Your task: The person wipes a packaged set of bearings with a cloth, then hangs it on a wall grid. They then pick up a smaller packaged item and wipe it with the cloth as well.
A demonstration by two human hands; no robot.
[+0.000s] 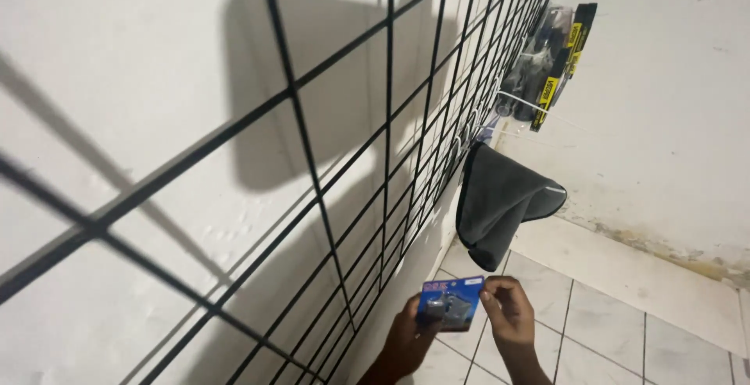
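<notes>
While both hands grip it, the small blue blister pack (451, 304) sits low before the black wire grid panel (367, 158): left hand (410, 338) fingers pinch its left edge, right hand (508, 311) fingers its right edge. 1 grey cloth (500, 201) hangs from the panel's far end, near hanging black-and-yellow packages (551, 57)

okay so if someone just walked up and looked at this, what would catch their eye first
Most likely the black wire grid panel that runs along the white wall and fills the left of the view. Low in the middle, the left hand and the right hand hold a small blue blister pack between them. Further along the grid, a dark grey cloth hangs from a hook, with black and yellow packaged goods above it.
</notes>
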